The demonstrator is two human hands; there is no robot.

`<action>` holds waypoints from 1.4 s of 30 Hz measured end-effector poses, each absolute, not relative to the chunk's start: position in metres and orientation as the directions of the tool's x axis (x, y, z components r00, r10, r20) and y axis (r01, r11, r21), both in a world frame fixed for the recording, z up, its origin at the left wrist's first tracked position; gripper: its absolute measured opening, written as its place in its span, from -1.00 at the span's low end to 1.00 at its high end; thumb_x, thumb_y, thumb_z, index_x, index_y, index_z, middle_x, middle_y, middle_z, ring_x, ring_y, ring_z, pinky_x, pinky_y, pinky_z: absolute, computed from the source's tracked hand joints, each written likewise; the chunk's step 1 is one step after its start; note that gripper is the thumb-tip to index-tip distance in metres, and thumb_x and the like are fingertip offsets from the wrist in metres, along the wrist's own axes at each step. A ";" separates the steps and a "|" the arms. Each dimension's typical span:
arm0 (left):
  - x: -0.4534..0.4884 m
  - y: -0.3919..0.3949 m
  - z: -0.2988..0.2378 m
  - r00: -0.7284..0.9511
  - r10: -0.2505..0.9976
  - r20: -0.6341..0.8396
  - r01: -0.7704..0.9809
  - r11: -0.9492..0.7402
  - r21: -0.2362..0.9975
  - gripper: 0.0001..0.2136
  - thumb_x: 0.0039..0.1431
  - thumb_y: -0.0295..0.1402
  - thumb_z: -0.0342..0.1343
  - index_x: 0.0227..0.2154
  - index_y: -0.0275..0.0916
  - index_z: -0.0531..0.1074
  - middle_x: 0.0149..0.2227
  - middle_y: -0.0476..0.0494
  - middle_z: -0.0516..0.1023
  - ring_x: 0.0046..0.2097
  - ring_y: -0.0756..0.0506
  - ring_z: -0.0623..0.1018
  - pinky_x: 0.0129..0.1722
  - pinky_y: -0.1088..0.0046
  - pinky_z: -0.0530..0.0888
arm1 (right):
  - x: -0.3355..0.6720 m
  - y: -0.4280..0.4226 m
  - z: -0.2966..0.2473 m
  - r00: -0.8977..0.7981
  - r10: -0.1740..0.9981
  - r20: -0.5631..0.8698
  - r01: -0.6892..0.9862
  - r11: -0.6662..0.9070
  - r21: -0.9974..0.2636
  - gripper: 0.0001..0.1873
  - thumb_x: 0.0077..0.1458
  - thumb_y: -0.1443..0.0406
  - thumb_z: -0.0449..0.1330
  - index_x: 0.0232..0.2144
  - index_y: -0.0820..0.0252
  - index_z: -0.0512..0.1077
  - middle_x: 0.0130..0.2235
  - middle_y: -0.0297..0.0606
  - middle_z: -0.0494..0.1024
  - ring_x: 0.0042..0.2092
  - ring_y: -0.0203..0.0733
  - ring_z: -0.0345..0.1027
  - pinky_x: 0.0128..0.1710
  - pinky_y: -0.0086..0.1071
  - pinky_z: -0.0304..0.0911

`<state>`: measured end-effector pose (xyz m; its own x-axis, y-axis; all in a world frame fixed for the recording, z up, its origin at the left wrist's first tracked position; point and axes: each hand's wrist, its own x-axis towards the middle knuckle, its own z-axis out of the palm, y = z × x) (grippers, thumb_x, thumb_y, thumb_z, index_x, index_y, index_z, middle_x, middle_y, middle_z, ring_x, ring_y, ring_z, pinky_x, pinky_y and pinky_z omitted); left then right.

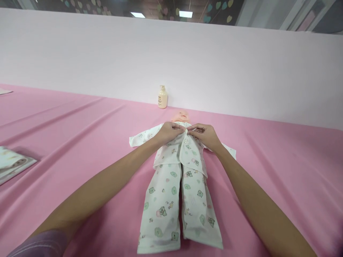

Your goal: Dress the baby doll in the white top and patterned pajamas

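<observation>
A baby doll (181, 116) lies on its back, its head toward the wall. It wears a white printed jacket (170, 153) and matching trousers (160, 210), both with small green and pink animal pictures. At the upper chest, my left hand (171, 131) pinches one front edge of the jacket. Opposite it, my right hand (204, 135) pinches the other front edge, the fingertips of both hands nearly meeting around a button. Another button (185, 141) shows just below. The jacket's lower front hangs apart in the middle, and its sleeves stretch out to both sides.
A cream pump bottle (162, 98) stands by the white wall (171, 60) behind the doll. Pink cloth (268, 171) with creases covers the surface. Folded printed fabric (14, 162) lies at the left edge, with another white piece (4, 91) farther back.
</observation>
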<state>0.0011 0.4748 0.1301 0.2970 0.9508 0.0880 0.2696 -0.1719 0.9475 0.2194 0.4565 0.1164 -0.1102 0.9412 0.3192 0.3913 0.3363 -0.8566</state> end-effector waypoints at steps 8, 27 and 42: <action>-0.005 0.480 0.125 0.340 0.935 0.105 0.290 -0.211 0.934 -0.77 0.12 -0.24 0.37 -0.24 -0.27 0.72 -0.30 -0.12 0.71 -0.22 -0.13 0.63 -0.25 0.44 0.51 | 0.214 0.461 0.105 -0.063 0.947 0.315 0.328 0.318 -0.890 -0.55 -0.05 -0.02 0.53 -0.29 0.13 0.54 -0.44 -0.42 0.49 -0.44 -0.33 0.24 -0.44 -0.43 0.15; -0.006 0.483 0.120 0.275 0.957 0.092 0.297 -0.175 0.939 -0.74 0.13 -0.15 0.43 -0.24 -0.24 0.73 -0.34 -0.09 0.70 -0.28 -0.10 0.62 -0.28 0.47 0.50 | 0.206 0.457 0.096 -0.013 0.901 0.434 0.316 0.416 -0.853 -0.66 0.04 0.04 0.49 -0.23 0.13 0.69 -0.45 -0.35 0.50 -0.43 -0.31 0.19 -0.40 -0.36 0.17; -0.002 0.474 0.119 0.225 0.974 0.026 0.150 -0.060 0.987 -0.65 0.03 -0.04 0.47 -0.36 -0.27 0.70 -0.37 -0.12 0.68 -0.31 -0.11 0.61 -0.31 0.44 0.48 | 0.205 0.456 0.099 -0.149 0.735 0.661 0.562 0.613 -0.556 -0.86 0.19 0.16 0.39 -0.25 0.08 0.64 -0.29 -0.29 0.61 -0.45 -0.28 0.29 -0.37 -0.31 0.31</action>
<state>-0.0017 0.4740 0.1189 0.2245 0.9741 0.0256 0.1498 -0.0605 0.9869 0.2054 0.4563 0.0988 -0.1491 0.7354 0.6610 0.5616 0.6132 -0.5556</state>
